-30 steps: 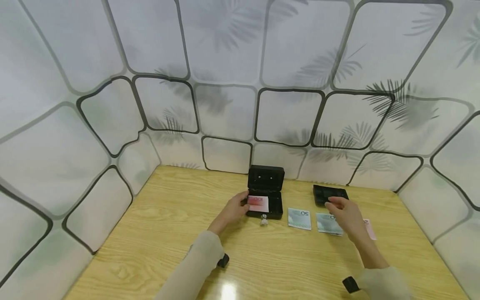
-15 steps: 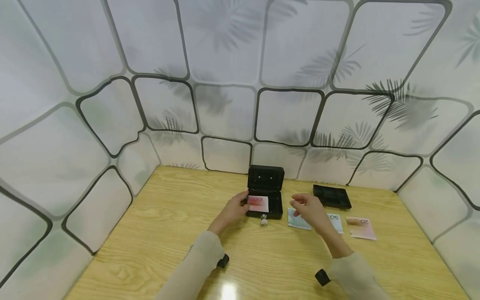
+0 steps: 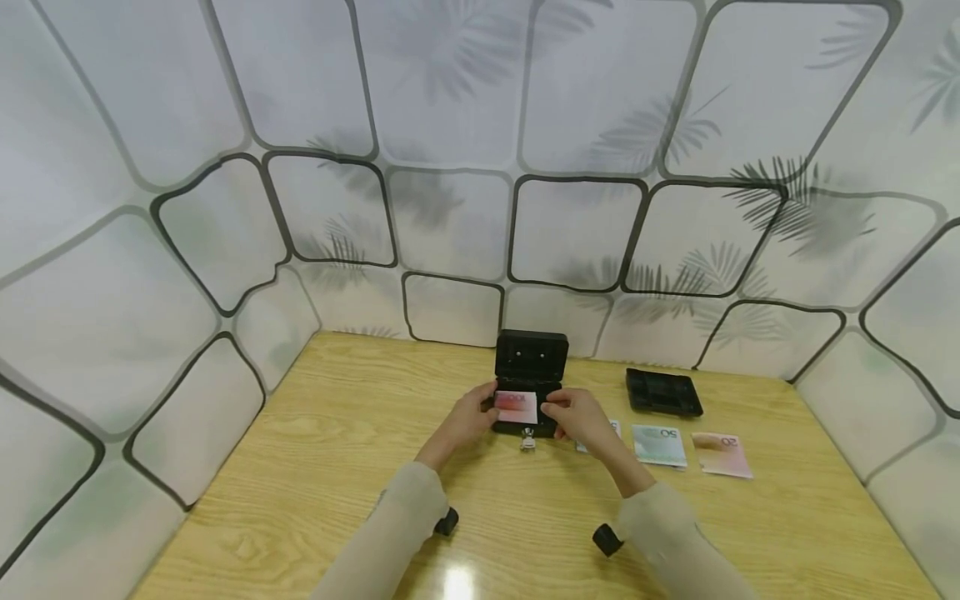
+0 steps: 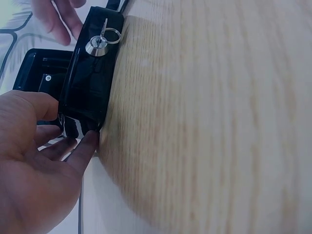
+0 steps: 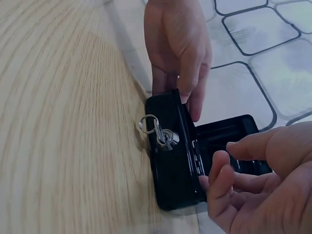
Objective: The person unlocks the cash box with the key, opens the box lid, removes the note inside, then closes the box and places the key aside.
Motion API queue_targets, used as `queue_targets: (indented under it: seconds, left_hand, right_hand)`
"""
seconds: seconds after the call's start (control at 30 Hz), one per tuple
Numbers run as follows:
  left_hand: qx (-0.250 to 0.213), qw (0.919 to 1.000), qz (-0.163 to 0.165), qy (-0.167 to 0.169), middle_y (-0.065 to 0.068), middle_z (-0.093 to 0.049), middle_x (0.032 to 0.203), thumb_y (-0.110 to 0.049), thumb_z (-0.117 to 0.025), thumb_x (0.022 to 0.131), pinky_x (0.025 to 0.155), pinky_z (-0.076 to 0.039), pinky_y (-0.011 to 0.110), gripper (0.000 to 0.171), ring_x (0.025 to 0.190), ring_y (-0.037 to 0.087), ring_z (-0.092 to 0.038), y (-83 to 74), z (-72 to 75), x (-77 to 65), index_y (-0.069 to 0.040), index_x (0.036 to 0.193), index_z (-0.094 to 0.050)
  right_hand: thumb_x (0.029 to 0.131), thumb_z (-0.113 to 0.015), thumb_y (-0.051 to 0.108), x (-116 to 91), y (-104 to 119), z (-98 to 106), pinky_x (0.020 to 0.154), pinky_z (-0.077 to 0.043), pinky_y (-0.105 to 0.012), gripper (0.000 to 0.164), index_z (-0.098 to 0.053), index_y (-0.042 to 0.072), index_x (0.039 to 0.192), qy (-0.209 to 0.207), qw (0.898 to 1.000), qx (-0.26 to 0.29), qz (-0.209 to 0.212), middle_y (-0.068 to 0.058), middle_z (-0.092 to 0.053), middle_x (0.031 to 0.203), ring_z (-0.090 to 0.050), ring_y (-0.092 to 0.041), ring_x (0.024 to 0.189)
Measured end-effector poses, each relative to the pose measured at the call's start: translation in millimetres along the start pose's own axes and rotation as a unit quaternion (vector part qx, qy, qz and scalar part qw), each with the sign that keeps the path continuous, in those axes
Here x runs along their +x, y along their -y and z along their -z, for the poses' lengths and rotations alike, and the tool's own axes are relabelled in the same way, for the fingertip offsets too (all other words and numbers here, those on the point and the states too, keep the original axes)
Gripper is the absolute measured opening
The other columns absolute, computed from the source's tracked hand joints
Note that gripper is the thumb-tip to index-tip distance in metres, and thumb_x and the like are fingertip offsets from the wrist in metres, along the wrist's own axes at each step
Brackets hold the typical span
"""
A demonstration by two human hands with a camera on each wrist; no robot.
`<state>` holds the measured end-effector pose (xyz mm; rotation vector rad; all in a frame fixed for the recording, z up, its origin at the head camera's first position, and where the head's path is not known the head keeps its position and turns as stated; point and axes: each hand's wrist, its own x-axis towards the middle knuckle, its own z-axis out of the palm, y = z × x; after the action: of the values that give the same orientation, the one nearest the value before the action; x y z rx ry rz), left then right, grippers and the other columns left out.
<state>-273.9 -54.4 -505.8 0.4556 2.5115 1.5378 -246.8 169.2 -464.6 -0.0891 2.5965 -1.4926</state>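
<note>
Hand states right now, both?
Left hand: closed, gripping the left end of the black box.
Right hand: open, loosely curled at the box's right side, nothing visibly held.

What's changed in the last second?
The right grip moved left, from at the black tray to the right side of the open cash box; whether it holds anything is unclear. The left grip stayed at the box's left side; tray and banknotes look unmoved.

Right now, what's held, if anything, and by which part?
The left hand grips the black box by its left end; nothing shows in the right hand.
</note>
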Motion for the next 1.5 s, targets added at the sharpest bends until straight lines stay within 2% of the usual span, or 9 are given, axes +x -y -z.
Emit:
queue_targets:
  seconds: [0.17,0.27,0.4,0.57,0.9,1.13,1.33,1.5]
  left_hand:
    - [-0.001,1.0,-0.004,-0.003,0.027,-0.038,0.159,-0.001,-0.057,0.103,0.119,-0.031,0.053,0.055,0.148,0.04,-0.034,2.0,-0.3,1.3,0.009,0.154,-0.039]
    - [0.001,1.0,-0.004,-0.005,0.027,-0.039,0.158,-0.002,-0.057,0.102,0.119,-0.031,0.052,0.055,0.148,0.039,-0.035,2.6,0.1,1.9,0.009,0.154,-0.04]
    - [0.005,0.9999,-0.006,-0.007,0.027,-0.04,0.158,-0.002,-0.058,0.102,0.119,-0.031,0.052,0.055,0.147,0.039,-0.035,3.3,0.3,2.9,0.009,0.154,-0.04]
    - [0.0,1.0,-0.007,-0.004,0.027,-0.04,0.158,-0.001,-0.057,0.102,0.119,-0.031,0.052,0.055,0.147,0.039,-0.036,3.5,0.4,2.3,0.009,0.153,-0.04]
    - [-0.003,0.9998,-0.017,-0.009,0.03,-0.041,0.156,0.001,-0.057,0.101,0.118,-0.034,0.052,0.055,0.145,0.041,-0.039,2.8,0.3,0.7,0.011,0.152,-0.04]
    - [-0.005,0.9998,-0.017,-0.007,0.03,-0.04,0.156,0.0,-0.057,0.101,0.117,-0.034,0.053,0.055,0.144,0.041,-0.039,3.1,0.5,1.4,0.012,0.152,-0.04]
    - [0.0,0.9999,-0.011,-0.004,0.029,-0.04,0.157,-0.001,-0.057,0.103,0.116,-0.036,0.052,0.055,0.144,0.04,-0.04,2.5,0.6,1.7,0.01,0.153,-0.039]
    - [-0.002,1.0,-0.007,-0.003,0.029,-0.039,0.158,-0.001,-0.056,0.103,0.116,-0.037,0.052,0.055,0.144,0.04,-0.041,1.8,0.2,0.7,0.01,0.154,-0.038]
  right_hand:
    - [0.104,-0.061,0.011,3,2,-7,0.05,-0.053,-0.031,0.04,-0.058,-0.014,0.136,0.015,1.0,-0.003,-0.017,-0.024,-0.068,0.089,-0.055,-0.015,0.05]
    - [0.104,-0.061,0.011,4,2,-11,0.046,-0.051,-0.028,0.041,-0.057,-0.015,0.136,0.022,0.999,-0.006,-0.024,-0.024,-0.066,0.083,-0.054,-0.013,0.048]
    - [0.102,-0.062,0.008,5,1,-16,0.044,-0.05,-0.026,0.041,-0.056,-0.016,0.135,0.026,0.999,0.002,-0.035,-0.022,-0.069,0.093,-0.055,-0.013,0.047]
    - [0.102,-0.061,0.006,3,2,-20,0.046,-0.055,-0.03,0.039,-0.057,-0.016,0.134,0.031,0.998,0.023,-0.048,-0.021,-0.069,0.108,-0.057,-0.013,0.047]
    - [0.103,-0.059,0.004,-2,2,-24,0.046,-0.055,-0.028,0.041,-0.053,-0.019,0.136,0.047,0.997,0.055,-0.042,-0.022,-0.068,0.11,-0.059,-0.014,0.049]
    - [0.104,-0.058,0.005,-1,1,-25,0.047,-0.056,-0.028,0.04,-0.053,-0.017,0.137,0.05,0.996,0.064,-0.04,-0.02,-0.067,0.09,-0.058,-0.012,0.048]
    - [0.103,-0.057,0.0,1,1,-24,0.048,-0.054,-0.027,0.037,-0.054,-0.016,0.136,0.012,0.995,0.097,-0.023,-0.022,-0.067,0.106,-0.058,-0.013,0.05]
    - [0.102,-0.054,-0.004,6,0,-23,0.048,-0.051,-0.024,0.042,-0.046,-0.02,0.14,0.01,0.99,0.136,-0.022,-0.028,-0.064,0.116,-0.058,-0.011,0.054]
